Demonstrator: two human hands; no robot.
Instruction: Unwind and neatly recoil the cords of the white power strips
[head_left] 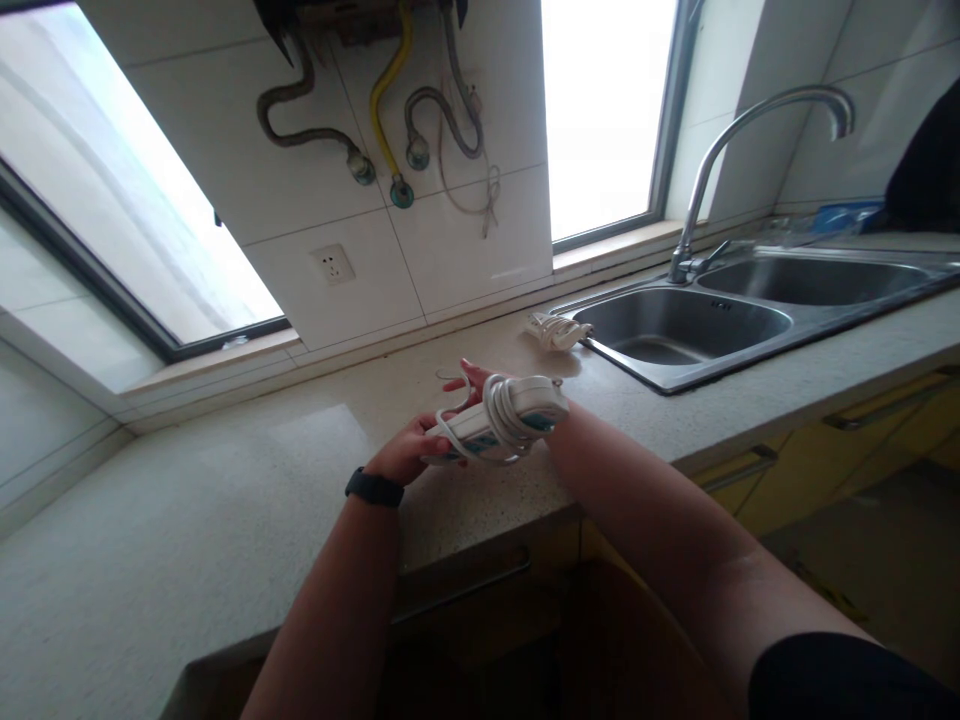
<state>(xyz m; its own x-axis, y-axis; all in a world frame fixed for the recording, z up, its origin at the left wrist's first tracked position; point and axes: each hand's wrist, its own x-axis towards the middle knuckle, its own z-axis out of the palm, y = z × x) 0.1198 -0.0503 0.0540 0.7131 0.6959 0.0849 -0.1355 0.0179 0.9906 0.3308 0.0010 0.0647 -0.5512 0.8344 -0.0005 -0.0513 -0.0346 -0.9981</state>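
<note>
over the counter [225, 520] i see both hands gripping a power strip [499, 425], left hand [409, 455] at one end, right hand [555, 425] mostly hidden behind it; light, rigid body, springy cord [504, 415] coils best pinned underneath fingers.

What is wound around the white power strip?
Its white cord loops around the power strip. The strip's underside and the right hand behind it stay hidden.

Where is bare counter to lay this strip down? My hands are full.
Bare counter spreads left of the left hand, toward the window corner. It is tighter on the right: a white bundle lies beside the sink, near the power strip.
</note>
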